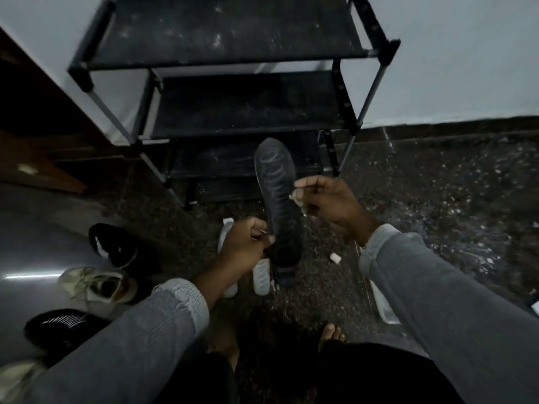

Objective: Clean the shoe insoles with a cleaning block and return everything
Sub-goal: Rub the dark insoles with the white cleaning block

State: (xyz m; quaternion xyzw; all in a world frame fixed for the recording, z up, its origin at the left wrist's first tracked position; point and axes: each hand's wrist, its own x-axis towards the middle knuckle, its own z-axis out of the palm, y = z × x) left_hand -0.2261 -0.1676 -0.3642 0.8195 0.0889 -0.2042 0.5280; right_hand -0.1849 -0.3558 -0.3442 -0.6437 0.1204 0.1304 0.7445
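My left hand (246, 244) grips the heel end of a dark insole (277, 188) and holds it up over the floor, toe end pointing toward the rack. Pale looping marks run along its upper face. My right hand (329, 199) is just right of the insole's middle and pinches a small pale cleaning block (296, 196) at its fingertips, close to the insole's edge. Two white insoles (260, 276) lie on the floor under my left hand, partly hidden by it. A dark insole or shoe (284, 277) lies beneath the held one.
A black shoe rack (233, 103) with dusty shelves stands ahead against the white wall. Black sneakers (116, 246), a cream sneaker (102, 284) and another black shoe (62, 323) sit at the left. A small white piece (335, 258) and a clear container (385, 304) lie on the speckled floor at the right.
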